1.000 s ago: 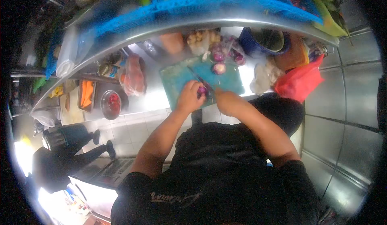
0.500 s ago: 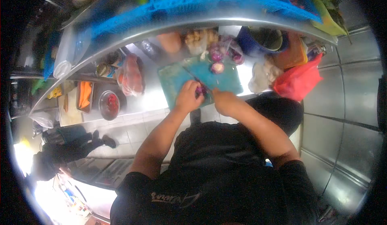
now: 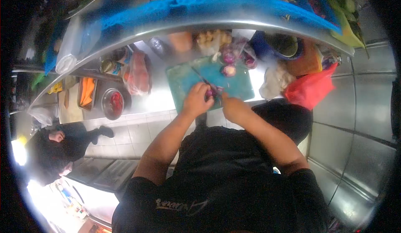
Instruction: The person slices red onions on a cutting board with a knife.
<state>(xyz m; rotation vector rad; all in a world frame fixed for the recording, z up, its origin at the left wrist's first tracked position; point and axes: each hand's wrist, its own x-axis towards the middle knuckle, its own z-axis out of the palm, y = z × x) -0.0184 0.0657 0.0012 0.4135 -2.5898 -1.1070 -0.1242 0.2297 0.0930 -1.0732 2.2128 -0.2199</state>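
- Steel counter point(image 3: 156, 102), as I view it remotely: teal cutting board point(image 3: 178, 82) on top.
- Red onion point(image 3: 208, 94): on the board, grasped by the left hand's point(image 3: 197, 101) fingers.
- Knife point(image 3: 203, 77): handle in the right hand's point(image 3: 235, 110) clenched fingers, blade at the onion.
- Second red onion point(image 3: 229, 70): near board's far edge.

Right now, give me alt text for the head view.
The left hand holds a purple onion on a rectangular teal cutting board, the right hand a long dark knife. A red plastic bag lies to the right.
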